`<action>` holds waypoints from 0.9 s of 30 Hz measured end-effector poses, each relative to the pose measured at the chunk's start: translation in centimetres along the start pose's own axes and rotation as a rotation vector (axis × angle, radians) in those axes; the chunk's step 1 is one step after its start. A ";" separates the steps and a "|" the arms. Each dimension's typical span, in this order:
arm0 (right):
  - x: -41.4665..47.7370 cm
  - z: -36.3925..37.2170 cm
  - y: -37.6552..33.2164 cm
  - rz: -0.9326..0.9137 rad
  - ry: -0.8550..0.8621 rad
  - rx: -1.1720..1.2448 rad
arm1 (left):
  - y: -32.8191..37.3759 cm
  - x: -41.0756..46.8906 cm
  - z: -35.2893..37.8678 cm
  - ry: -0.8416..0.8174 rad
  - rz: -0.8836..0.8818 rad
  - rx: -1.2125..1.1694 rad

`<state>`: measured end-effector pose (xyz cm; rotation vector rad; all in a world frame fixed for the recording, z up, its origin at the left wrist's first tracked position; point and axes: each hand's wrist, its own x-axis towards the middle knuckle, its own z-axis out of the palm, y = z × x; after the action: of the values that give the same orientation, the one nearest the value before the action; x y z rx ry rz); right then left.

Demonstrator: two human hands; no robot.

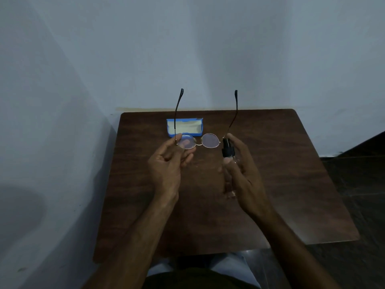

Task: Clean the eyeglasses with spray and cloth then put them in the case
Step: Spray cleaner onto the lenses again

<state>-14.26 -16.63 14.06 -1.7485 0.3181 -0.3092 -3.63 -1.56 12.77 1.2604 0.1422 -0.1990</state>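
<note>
Over the dim desk (291, 184), I saw the left hand (166, 165) pinching the glasses (210, 140) near the open case (184, 127), and the right hand (243, 170) gripping the spray bottle (227, 149). I judged it best to aim squarely and mist each lens lightly.

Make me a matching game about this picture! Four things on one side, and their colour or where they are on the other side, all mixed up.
Things:
1. eyeglasses
2. spray bottle
3. case
4. table

Place or colour:
A. blue, lying on the far part of the table
B. held in the right hand
C. dark brown wood
D. held up by the left hand

Pairs: 1-D, 2-B, 3-A, 4-C
</note>
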 end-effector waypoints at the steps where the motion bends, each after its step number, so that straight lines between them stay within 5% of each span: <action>1: 0.2 0.0 0.0 -0.080 0.006 -0.147 | 0.0 0.0 0.0 0.000 0.005 0.006; 4: 0.9 0.1 -0.2 -0.231 0.042 -0.528 | -0.1 -0.1 0.2 -0.011 0.029 0.038; 9: 2.3 0.3 -0.4 -0.207 0.032 -0.791 | -0.5 -0.1 0.4 -0.005 0.051 0.051; 20: 2.3 0.4 0.5 -0.174 0.120 -0.908 | -0.6 0.2 0.8 0.014 0.054 0.061; 27: 1.6 0.6 1.0 -0.171 0.087 -0.753 | -0.7 0.2 0.8 0.017 0.049 0.035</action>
<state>-12.62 -16.90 13.05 -2.5165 0.3764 -0.4229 -3.62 -2.56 12.35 1.2992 0.1230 -0.1492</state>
